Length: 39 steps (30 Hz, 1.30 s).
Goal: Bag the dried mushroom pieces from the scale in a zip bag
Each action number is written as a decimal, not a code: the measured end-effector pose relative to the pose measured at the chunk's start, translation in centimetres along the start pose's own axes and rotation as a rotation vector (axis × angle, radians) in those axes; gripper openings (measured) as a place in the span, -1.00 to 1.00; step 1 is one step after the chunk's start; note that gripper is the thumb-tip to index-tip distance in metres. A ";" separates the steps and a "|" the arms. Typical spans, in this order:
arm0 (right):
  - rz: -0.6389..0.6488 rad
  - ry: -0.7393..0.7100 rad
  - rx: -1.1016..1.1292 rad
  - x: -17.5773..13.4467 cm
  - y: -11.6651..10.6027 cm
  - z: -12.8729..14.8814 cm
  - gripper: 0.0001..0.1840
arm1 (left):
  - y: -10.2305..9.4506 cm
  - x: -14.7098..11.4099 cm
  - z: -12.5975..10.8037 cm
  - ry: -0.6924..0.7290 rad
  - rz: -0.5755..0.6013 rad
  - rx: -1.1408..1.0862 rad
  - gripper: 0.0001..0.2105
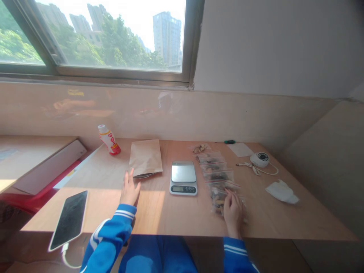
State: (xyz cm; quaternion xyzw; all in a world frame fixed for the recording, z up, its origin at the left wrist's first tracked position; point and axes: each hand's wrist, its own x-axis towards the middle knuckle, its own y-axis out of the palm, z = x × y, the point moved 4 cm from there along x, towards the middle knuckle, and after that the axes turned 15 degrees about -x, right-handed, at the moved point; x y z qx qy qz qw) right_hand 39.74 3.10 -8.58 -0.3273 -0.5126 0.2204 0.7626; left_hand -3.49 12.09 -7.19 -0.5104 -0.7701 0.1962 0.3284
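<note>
My left hand [131, 191] is open, its fingers spread beside the lower left corner of a brown kraft paper pouch [146, 157] that lies flat, its dark opening facing me. To the right of the pouch stands a white digital kitchen scale [183, 178] with a bare metal plate. My right hand [234, 210] rests over the nearest zip-lock bag [218, 201], fingers lying across its right side. Dark and tan dried pieces show through the plastic. Behind it, several similar bags [218, 175] overlap in a row, and one more bag [200, 148] lies at the back.
A red-and-white bottle [109, 140] stands at the back left. A tablet [69, 220] with a charging cable overhangs the table's left front edge. On the right lie a white dome camera [259, 159] with its cable, crumpled white plastic [282, 191], white paper [240, 149] and a green-handled tool [229, 141].
</note>
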 end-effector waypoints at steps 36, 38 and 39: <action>-0.048 0.026 0.105 -0.1 -0.3 -0.1 -0.69 | -8.9 1.1 -12.7 0.105 -0.378 -0.456 -0.55; -0.081 0.017 0.126 -0.1 -0.4 -0.2 -0.73 | -8.0 -0.8 -12.5 0.096 -0.342 -0.502 -0.62; -0.109 0.015 0.132 -0.1 -0.6 -0.2 -0.76 | -7.4 -1.7 -12.3 0.072 -0.323 -0.527 -0.64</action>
